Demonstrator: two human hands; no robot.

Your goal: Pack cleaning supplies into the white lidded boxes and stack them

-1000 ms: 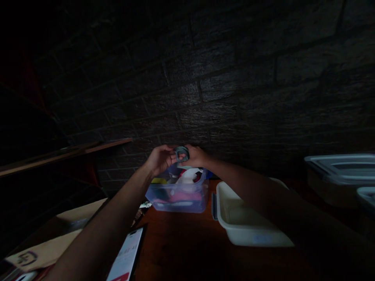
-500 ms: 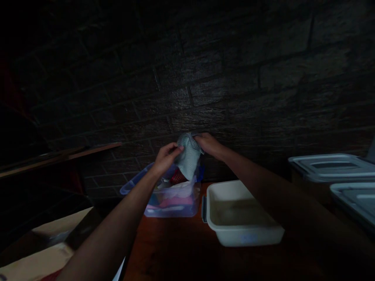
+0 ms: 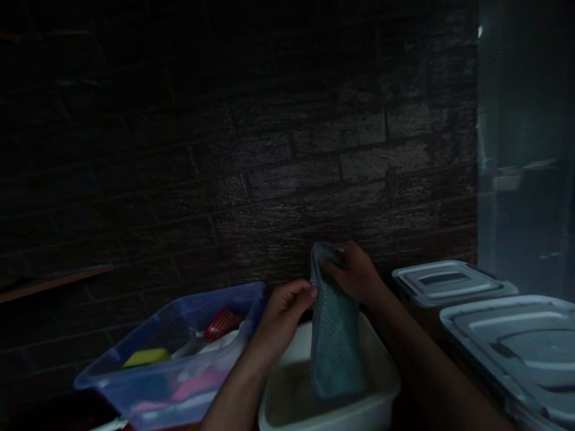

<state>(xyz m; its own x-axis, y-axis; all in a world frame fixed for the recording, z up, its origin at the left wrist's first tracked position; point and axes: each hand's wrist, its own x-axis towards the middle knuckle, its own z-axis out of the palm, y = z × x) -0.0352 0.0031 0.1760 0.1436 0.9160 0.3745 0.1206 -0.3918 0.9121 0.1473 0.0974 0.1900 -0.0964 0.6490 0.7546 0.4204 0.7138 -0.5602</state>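
Grey-blue woven cloth [image 3: 335, 335] hangs upright over the white plastic basin [image 3: 381, 389], with its lower end down between the basin's walls. The right hand [image 3: 357, 275] is raised at the cloth's top corner, its fingers curled over it in a pinching grip. The left hand [image 3: 283, 314] reaches up from below, thumb and fingertips closed on the cloth's left edge. Both forearms are cut off at the bottom edge, and in the dim light I cannot tell whether the hem touches the basin's floor. A fine checked weave shows along the cloth's edge. Left of the basin stands a translucent blue tub [image 3: 179, 311] holding a yellow sponge [image 3: 146, 357] and a red mesh item [image 3: 222, 323]. To the right are grey lidded bins [image 3: 453, 281], against a dark brick wall [image 3: 269, 149].
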